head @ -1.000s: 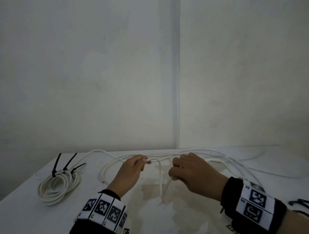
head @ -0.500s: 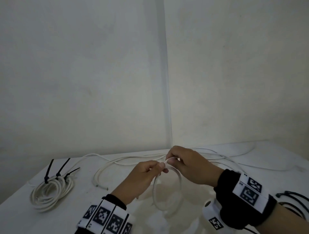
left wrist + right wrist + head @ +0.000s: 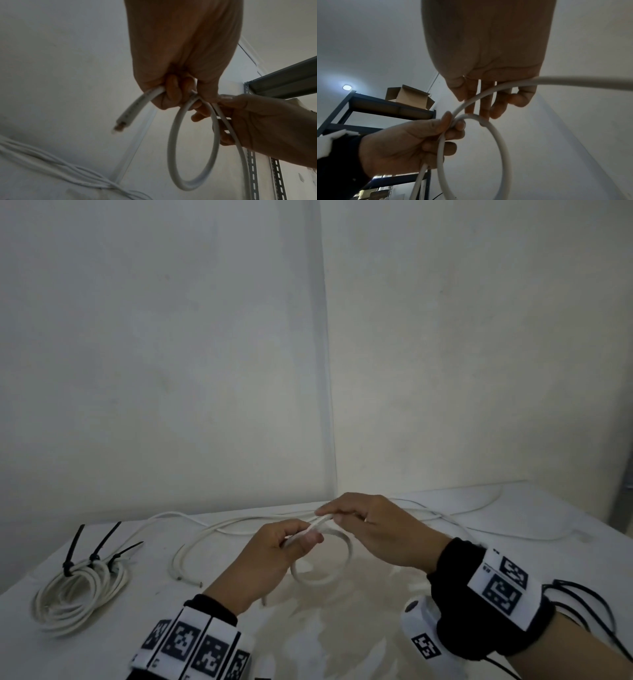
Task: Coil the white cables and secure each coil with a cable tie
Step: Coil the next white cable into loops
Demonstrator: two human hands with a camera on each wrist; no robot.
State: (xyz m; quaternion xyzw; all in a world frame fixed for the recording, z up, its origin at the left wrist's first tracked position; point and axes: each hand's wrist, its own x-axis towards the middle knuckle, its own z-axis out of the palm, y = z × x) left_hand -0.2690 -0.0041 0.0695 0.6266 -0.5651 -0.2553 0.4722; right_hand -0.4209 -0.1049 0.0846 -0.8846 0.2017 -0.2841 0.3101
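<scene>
Far left on your table [image 3: 565,542] there's a finished coil [image 3: 77,587] with three black cable ties [image 3: 94,549] sticking up. Mid-table, your left hand [image 3: 270,556] is curled round the white cable [image 3: 346,546], pinching it where its one small loop hangs down. Your right hand [image 3: 380,529] pinches the loop's top just beside it. More loose cables [image 3: 472,510] trail off right, behind your hands.
</scene>
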